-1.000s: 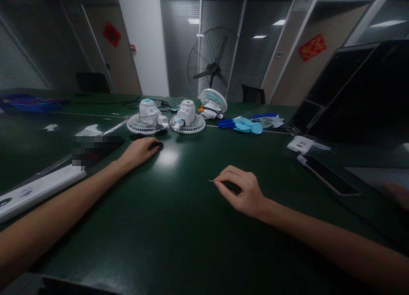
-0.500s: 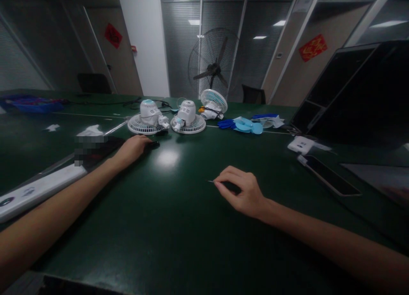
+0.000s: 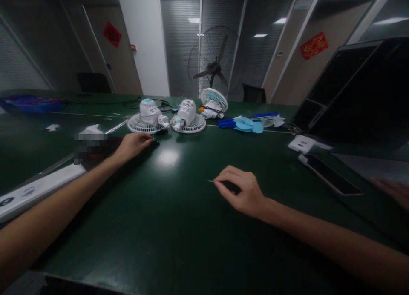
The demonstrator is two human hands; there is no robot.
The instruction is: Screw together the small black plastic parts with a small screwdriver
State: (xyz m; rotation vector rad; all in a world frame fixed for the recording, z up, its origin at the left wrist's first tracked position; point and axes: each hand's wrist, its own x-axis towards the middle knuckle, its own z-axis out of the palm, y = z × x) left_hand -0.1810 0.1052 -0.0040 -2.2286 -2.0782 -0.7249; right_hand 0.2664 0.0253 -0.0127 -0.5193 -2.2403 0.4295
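Note:
My right hand (image 3: pixel 241 190) is held over the green table (image 3: pixel 179 239), thumb and forefinger pinched on a thin, pale, needle-like piece (image 3: pixel 210 181) that points left. My left hand (image 3: pixel 133 145) reaches forward at the left, its fingertips pressed together just at a small black object (image 3: pixel 155 144) on the table. Whatever sits between those left fingertips is too small to make out. Just beyond the left hand lie two white fan heads, a left one (image 3: pixel 148 116) and a middle one (image 3: pixel 188 116), both grille down.
A third fan head (image 3: pixel 214 103) leans behind. Light-blue fan blades (image 3: pixel 247 124) and blue gloves (image 3: pixel 226 123) lie right of it. A phone (image 3: pixel 330 174), a white box (image 3: pixel 301 144) and a dark monitor (image 3: pixel 361 95) stand right. A white long-shaped device (image 3: pixel 41 190) lies left. Another person's hand (image 3: pixel 393 190) shows at the right edge.
My left hand has lifted and drawn back slightly from the small black object, its fingertips now pinched. My right hand stays in place. The other person's hand at the right edge has come further into view.

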